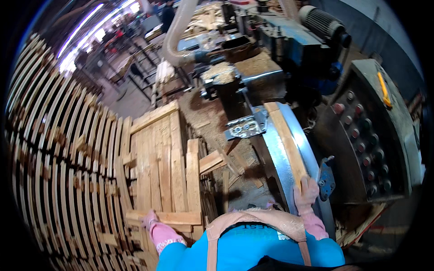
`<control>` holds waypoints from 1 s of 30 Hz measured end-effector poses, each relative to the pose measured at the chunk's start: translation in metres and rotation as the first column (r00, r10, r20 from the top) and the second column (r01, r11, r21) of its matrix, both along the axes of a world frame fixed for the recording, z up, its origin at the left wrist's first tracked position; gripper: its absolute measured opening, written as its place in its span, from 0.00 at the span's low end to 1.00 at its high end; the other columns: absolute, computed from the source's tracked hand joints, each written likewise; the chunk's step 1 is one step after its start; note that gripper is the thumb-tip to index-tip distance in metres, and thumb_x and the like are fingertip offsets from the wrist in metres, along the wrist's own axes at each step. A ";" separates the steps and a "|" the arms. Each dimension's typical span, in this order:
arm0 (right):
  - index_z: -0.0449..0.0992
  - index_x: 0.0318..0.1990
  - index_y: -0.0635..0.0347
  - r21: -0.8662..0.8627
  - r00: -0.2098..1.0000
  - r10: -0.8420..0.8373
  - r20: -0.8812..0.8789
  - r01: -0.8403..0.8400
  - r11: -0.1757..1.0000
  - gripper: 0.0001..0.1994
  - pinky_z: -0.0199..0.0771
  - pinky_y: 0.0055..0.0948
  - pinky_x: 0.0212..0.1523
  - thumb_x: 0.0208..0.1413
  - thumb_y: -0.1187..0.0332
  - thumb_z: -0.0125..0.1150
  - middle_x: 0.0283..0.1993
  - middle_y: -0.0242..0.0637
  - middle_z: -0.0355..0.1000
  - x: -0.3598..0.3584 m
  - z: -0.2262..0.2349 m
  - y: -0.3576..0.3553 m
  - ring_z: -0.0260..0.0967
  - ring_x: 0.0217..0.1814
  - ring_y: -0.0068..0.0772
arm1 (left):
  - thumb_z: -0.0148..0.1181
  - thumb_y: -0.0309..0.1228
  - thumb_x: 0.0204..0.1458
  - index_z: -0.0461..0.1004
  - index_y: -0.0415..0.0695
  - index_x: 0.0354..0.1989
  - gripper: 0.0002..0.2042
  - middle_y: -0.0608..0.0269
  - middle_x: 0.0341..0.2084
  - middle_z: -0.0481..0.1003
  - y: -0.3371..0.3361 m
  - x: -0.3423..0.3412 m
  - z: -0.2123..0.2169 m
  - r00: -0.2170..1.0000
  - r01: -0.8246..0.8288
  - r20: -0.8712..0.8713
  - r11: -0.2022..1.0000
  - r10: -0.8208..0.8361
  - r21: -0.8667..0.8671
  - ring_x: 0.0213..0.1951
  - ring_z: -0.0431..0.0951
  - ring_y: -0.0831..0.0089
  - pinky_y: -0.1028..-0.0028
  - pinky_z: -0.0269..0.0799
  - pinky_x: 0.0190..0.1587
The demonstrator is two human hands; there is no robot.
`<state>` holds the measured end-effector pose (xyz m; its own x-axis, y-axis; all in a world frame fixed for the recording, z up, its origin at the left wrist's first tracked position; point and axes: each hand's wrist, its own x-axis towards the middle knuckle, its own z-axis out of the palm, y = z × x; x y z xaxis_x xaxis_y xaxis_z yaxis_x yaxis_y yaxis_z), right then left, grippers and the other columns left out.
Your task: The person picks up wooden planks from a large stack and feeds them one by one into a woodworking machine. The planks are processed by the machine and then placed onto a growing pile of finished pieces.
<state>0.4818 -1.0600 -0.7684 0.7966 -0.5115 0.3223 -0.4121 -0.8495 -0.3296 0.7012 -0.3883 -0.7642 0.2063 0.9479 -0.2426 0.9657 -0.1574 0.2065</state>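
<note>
1. The right hand (306,195), in a pink glove, lies on the near end of a long wooden strip (285,144); its fingers are bent over the wood and grasp it.
2. The strip lies along the shiny metal feed bed (275,153) of a blue woodworking machine (289,40) and points away from the person.
3. The left hand (150,220), also in a pink glove, rests on the near edge of a stack of wooden boards (162,162) at the person's left side. I cannot tell if it grips the board or only touches it.
4. To the right of the feed bed stands a grey control panel (375,135) with round buttons.
5. At the far left are tall piles of thin wooden slats (58,158).
</note>
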 end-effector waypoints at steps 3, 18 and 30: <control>0.78 0.52 0.55 -0.125 0.999 0.035 0.034 -0.031 0.992 0.22 0.72 0.52 0.50 0.51 0.56 0.68 0.46 0.44 0.74 0.057 -0.003 -0.006 0.71 0.50 0.54 | 0.63 0.45 0.51 0.51 0.45 0.76 0.44 0.27 0.67 0.56 0.024 -0.008 -0.016 0.996 0.024 0.088 1.000 -0.022 -0.020 0.63 0.71 0.36 0.47 0.72 0.63; 0.82 0.55 0.60 0.568 0.848 0.482 0.219 -0.512 0.644 0.20 0.77 0.40 0.57 0.57 0.61 0.71 0.52 0.42 0.82 0.244 0.031 0.090 0.78 0.58 0.41 | 0.69 0.23 0.48 0.51 0.34 0.78 0.46 0.40 0.72 0.62 -0.014 0.028 0.039 0.438 0.351 0.871 0.934 -0.220 0.059 0.71 0.65 0.50 0.64 0.62 0.73; 0.59 0.76 0.60 0.660 0.739 0.534 0.411 -0.645 0.385 0.41 0.58 0.39 0.76 0.57 0.67 0.74 0.73 0.50 0.63 0.110 0.027 0.119 0.60 0.77 0.44 | 0.62 0.30 0.61 0.57 0.34 0.75 0.35 0.52 0.63 0.72 -0.343 0.110 0.100 -0.186 0.977 0.982 0.101 -0.020 0.187 0.62 0.73 0.64 0.67 0.67 0.67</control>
<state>0.5922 -0.9405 -0.7411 0.9813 -0.0147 0.1919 0.1788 -0.2988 -0.9374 0.8116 -0.7311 -0.6645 0.9130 -0.1493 0.3798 -0.3546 0.1701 0.9194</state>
